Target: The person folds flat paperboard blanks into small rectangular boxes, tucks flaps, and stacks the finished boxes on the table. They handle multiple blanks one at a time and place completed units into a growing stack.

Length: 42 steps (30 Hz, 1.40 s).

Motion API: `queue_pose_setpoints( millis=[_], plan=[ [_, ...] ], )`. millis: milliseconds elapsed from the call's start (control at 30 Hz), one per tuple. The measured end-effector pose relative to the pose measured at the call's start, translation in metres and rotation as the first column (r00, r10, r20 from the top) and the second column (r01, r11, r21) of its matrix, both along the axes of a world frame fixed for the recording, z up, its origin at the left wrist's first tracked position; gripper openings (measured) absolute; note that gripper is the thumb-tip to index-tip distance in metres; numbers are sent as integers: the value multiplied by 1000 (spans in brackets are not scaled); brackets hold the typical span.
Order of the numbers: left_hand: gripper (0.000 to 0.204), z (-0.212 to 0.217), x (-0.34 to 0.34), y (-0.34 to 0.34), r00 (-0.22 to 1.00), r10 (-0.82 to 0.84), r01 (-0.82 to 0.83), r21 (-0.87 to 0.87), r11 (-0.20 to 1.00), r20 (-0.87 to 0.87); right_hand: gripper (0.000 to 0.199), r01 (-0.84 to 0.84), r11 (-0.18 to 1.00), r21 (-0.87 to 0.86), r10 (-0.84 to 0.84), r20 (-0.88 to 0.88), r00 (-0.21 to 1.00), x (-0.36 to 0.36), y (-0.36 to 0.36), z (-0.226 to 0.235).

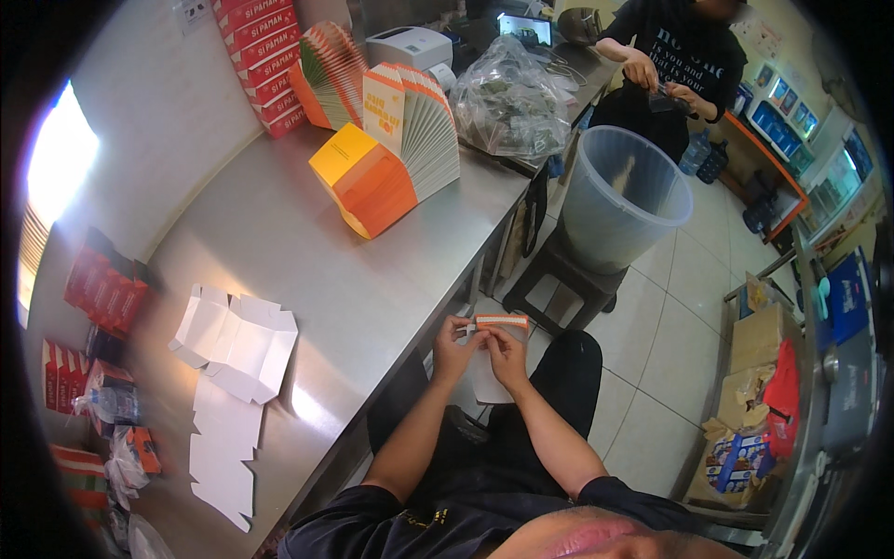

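Above my lap, beside the table edge, I hold a small cardboard box with a white side and an orange strip along its top end. My left hand pinches its upper left corner, where a small white flap shows. At the middle of the same end, my right hand is closed on it, fingertips close to the left ones. On the steel table to my left lie unfolded white box blanks, one partly folded. Farther off stands a fanned row of orange and white folded boxes with a yellow-topped box against it.
A translucent bin stands on a dark stool ahead. Behind it, a person in black handles something dark. Stacked red boxes, a white printer and a filled plastic bag line the far table end. Cardboard cartons sit at right.
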<state>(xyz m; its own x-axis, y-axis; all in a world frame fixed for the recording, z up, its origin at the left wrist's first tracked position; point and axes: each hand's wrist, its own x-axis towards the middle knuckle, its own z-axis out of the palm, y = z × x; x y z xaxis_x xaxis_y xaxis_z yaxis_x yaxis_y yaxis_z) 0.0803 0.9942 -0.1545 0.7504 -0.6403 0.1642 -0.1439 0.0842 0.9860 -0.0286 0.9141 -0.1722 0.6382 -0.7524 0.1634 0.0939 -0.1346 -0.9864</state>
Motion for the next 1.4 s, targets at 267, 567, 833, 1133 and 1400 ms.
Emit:
queue_pose_setpoints(
  millis=[267, 567, 833, 1133, 1400],
  plan=[
    [33, -8, 7, -3, 992, -20, 20, 1, 1000, -125, 20, -47, 954, 295, 10, 126, 992, 8, -3, -13],
    [27, 1, 3, -1, 998, -14, 19, 89, 996, -57, 22, -49, 958, 282, 48, 12, 999, 1, -9, -21],
    [27, -8, 19, 5, 989, -108, 116, 71, 991, -100, 24, -142, 942, 304, 135, 44, 990, 1, -11, -15],
    [27, 8, 6, 7, 996, -85, 83, 129, 988, 6, 16, -79, 966, 247, 88, -28, 996, 2, -8, -16],
    [25, 14, -9, 0, 959, 10, -27, 56, 998, 284, 12, -9, 955, 296, 10, -3, 1000, 5, -8, -32]
  ],
)
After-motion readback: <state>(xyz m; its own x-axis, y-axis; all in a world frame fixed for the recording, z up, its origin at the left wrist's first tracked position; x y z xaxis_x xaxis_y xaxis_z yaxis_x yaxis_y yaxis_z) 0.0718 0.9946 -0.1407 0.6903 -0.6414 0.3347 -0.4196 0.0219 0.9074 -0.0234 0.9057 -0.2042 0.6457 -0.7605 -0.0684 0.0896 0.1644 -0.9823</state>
